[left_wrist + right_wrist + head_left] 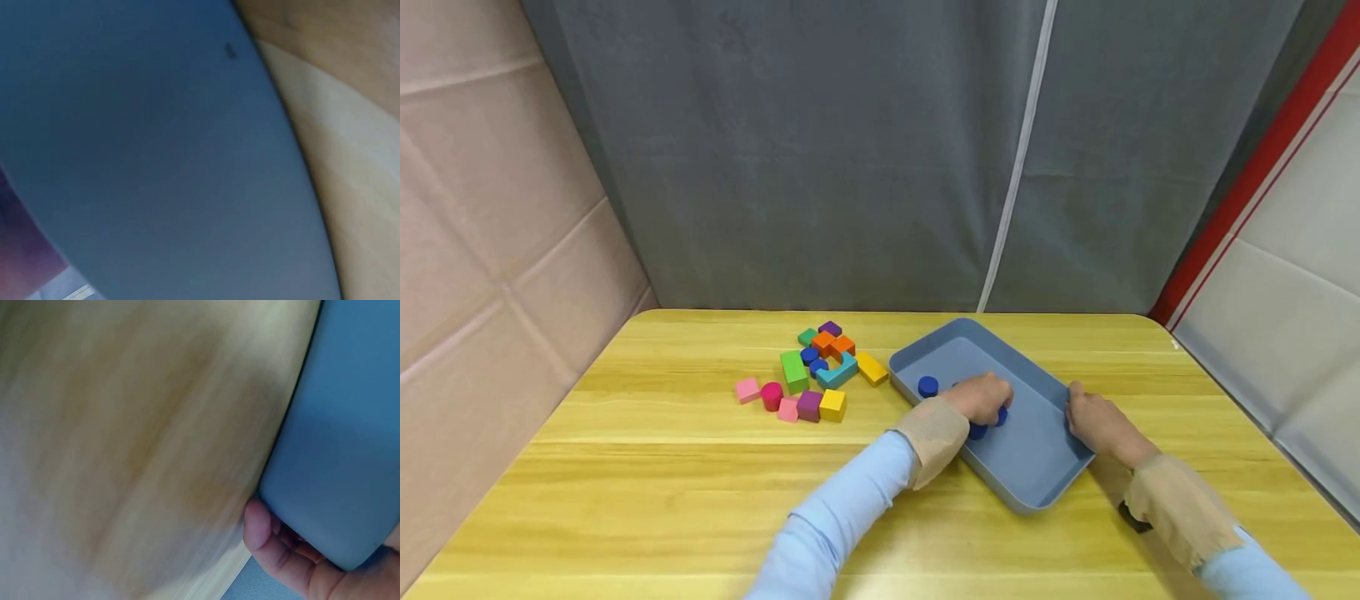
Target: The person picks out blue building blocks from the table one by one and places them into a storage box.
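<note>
My left hand (981,398) reaches over the near left wall into a grey-blue tray (1037,467). Its fingers are curled down at a small blue cylinder (1002,416), which shows just below the fingertips. Another blue cylinder (977,431) lies beside that wrist, and a third blue cylinder (928,386) stands farther left in the tray. In the left wrist view the tray's outer wall (175,150) covers most of the picture and hides the fingers. My right hand (1097,421) grips the tray's right wall; its curled fingers (275,550) show under the edge in the right wrist view.
Left of the tray on the wooden table (685,492) lies a loose group of coloured blocks, among them a green block (794,372), a blue-green arch (837,372), a yellow block (872,368) and a red cylinder (772,397). A grey curtain (820,167) hangs behind the table.
</note>
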The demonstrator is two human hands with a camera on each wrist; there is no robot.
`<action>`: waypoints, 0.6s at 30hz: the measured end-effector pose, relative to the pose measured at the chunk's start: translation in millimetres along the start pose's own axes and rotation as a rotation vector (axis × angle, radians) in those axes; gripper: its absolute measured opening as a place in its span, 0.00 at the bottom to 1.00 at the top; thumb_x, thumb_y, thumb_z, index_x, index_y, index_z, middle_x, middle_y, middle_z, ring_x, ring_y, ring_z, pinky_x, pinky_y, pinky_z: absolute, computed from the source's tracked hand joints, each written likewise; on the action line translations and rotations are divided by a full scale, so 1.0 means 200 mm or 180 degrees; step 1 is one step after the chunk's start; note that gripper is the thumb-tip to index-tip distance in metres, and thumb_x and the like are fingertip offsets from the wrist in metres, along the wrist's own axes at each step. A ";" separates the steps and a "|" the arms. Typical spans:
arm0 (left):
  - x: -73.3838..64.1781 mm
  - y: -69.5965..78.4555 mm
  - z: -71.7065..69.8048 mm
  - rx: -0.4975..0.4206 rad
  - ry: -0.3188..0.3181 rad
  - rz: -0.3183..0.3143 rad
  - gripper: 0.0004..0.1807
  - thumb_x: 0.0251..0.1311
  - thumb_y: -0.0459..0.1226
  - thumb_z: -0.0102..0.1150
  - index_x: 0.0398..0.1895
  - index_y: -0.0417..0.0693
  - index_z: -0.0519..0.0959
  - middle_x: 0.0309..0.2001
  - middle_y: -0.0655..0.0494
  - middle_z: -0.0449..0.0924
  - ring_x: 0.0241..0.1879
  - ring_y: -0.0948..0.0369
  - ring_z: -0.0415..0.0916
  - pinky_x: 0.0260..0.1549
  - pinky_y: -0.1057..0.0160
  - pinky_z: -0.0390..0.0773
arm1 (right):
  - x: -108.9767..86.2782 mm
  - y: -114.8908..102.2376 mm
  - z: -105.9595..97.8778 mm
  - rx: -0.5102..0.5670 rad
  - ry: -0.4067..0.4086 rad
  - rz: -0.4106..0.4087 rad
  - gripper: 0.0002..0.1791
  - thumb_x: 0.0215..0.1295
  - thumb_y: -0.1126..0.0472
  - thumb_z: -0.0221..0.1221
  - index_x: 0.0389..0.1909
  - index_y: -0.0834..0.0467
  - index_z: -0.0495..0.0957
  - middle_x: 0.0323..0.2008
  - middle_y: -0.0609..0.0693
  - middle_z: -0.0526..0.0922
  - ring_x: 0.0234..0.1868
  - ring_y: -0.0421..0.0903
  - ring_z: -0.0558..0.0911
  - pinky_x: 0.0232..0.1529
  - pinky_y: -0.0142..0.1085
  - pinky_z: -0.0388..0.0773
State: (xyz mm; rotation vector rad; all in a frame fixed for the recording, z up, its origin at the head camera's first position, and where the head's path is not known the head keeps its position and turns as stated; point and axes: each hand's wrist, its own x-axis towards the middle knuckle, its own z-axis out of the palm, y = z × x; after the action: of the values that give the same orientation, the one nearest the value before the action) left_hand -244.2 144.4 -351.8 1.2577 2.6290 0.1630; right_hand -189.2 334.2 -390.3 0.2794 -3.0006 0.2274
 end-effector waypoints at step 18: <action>-0.01 0.01 -0.02 -0.0103 -0.0153 -0.0131 0.21 0.53 0.36 0.59 0.53 0.49 0.73 0.50 0.57 0.74 0.42 0.67 0.72 0.37 0.75 0.71 | 0.00 -0.01 0.00 -0.0009 -0.0048 0.0044 0.06 0.60 0.71 0.45 0.30 0.70 0.58 0.15 0.54 0.66 0.15 0.47 0.69 0.15 0.36 0.66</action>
State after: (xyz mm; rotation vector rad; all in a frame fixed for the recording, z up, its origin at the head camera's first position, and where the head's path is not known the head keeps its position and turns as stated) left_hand -242.5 143.5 -348.2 1.1811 2.5986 0.1657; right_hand -188.7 333.3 -389.4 0.2613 -3.0185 0.2232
